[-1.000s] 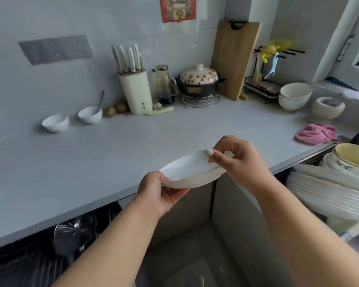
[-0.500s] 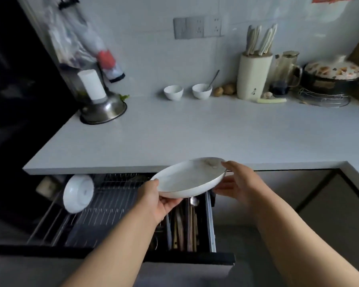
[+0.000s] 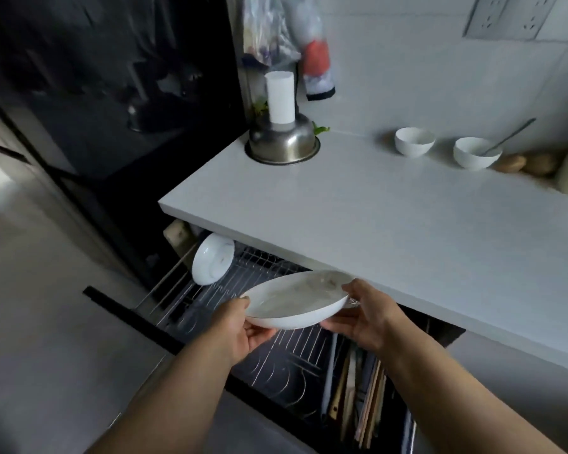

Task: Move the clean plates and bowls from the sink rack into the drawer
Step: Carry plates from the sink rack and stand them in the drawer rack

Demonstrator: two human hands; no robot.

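Since a moment ago the plate (image 3: 297,301) is being carried left and lower, and it is now hanging over the open drawer (image 3: 276,362) instead of in front of the counter edge. The left hand (image 3: 240,329) is gripping its near rim, thumb on top, while the right hand (image 3: 363,314) is cupping the far rim from beneath, probably to keep the shallow dish level. Below, the wire rack (image 3: 286,352) is waiting with its slots free, and one white bowl (image 3: 212,263) is already standing on edge at the far left end. The counter (image 3: 391,217) is overhanging the drawer, so a low approach seems necessary.
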